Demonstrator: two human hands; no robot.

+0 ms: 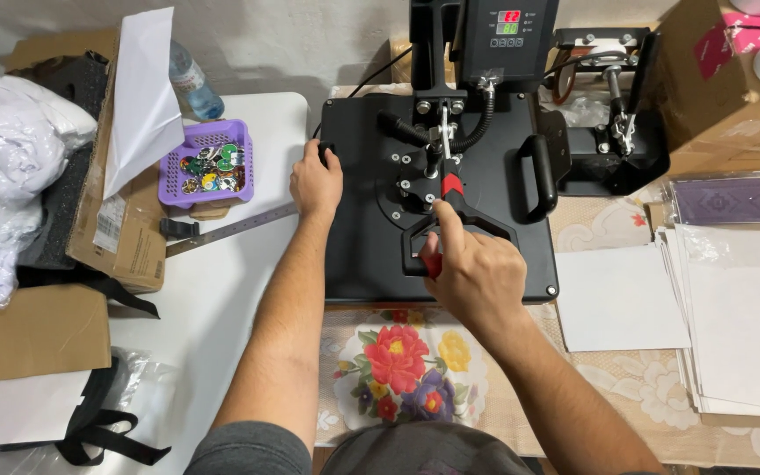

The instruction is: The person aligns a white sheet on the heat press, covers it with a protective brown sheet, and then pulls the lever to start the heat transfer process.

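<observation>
The heat press sits square on the surface, a flat black slab with a display lit red and green on its head. The right hand is wrapped around the press's black and red lever handle. The left hand grips the plate's left edge.

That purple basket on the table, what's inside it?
The purple basket holds a heap of small round, colourful badges. Whatever lies beneath the top ones, and the basket's bottom, is covered.
</observation>
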